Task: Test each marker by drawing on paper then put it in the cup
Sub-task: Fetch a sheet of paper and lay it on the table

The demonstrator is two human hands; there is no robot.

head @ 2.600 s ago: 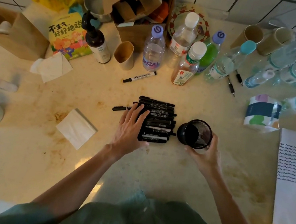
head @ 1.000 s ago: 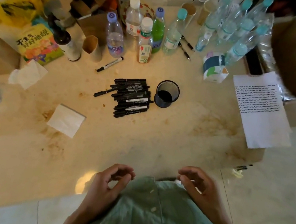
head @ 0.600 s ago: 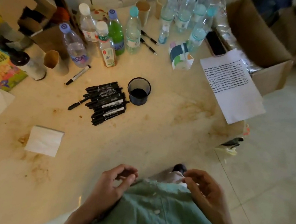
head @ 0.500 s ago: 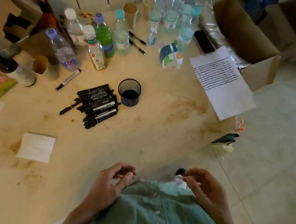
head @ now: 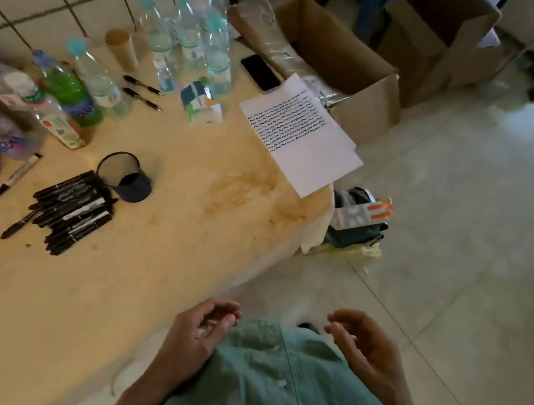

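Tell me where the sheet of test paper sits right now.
In the head view, the paper lies at the table's far right corner, overhanging the edge, beside a black phone and a cardboard box.

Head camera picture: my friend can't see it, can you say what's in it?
A person's left hand and right hand hover loosely curled over a green shirt, holding nothing. On the stained table lie a pile of black markers beside a dark mesh cup, and a sheet of paper with wavy lines overhangs the edge.
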